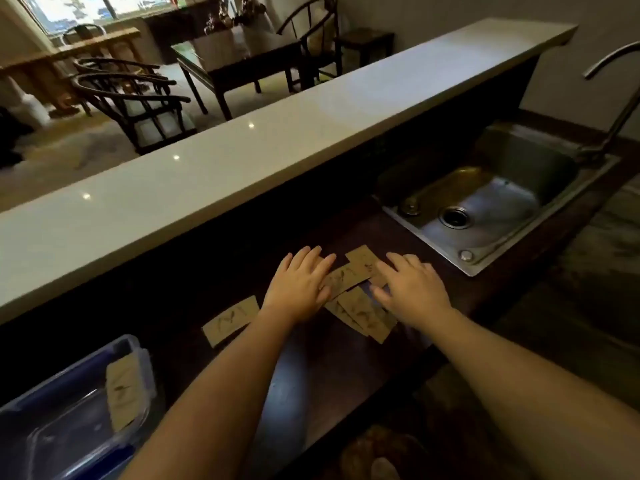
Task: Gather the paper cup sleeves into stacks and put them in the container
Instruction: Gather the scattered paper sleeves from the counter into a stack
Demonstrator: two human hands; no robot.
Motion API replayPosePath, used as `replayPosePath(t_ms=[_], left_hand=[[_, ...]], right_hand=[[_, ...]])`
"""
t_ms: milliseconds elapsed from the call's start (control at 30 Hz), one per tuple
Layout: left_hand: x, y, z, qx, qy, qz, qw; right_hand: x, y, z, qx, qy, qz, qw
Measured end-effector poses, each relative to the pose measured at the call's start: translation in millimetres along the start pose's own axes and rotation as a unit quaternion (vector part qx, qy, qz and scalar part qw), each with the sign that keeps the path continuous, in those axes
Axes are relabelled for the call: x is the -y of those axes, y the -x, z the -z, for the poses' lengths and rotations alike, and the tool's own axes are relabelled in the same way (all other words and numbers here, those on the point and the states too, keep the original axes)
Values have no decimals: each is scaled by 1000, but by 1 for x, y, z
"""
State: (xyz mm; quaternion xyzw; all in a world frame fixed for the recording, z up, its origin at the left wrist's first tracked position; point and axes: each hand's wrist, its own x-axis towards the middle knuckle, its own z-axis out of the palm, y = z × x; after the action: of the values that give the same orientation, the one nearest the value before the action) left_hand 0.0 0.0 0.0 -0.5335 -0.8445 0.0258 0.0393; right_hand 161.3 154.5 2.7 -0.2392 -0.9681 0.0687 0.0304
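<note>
Several flat brown paper cup sleeves (358, 308) lie scattered and overlapping on the dark counter between my hands. My left hand (299, 284) rests flat on the left side of the pile, fingers spread. My right hand (412, 289) lies flat on the right side, fingers apart. One single sleeve (230, 320) lies apart to the left of my left forearm. A clear plastic container (136, 351) with a blue rim stands at the lower left, with a stack of sleeves (123, 393) leaning inside it.
A steel sink (485, 206) with a tap (620, 109) sits to the right of the pile. A raised pale bar top (242, 147) runs along the far side of the counter. Chairs and tables stand in the room beyond.
</note>
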Motion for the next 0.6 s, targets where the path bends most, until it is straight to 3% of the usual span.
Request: replayPosePath(t_ms=[367, 600], left_hand=[[-18, -53, -43, 104, 39, 51, 992], [-27, -75, -54, 152, 66, 49, 985]], right_hand=[[7, 8, -57, 125, -31, -87, 988], [19, 8, -72, 108, -59, -132, 984]])
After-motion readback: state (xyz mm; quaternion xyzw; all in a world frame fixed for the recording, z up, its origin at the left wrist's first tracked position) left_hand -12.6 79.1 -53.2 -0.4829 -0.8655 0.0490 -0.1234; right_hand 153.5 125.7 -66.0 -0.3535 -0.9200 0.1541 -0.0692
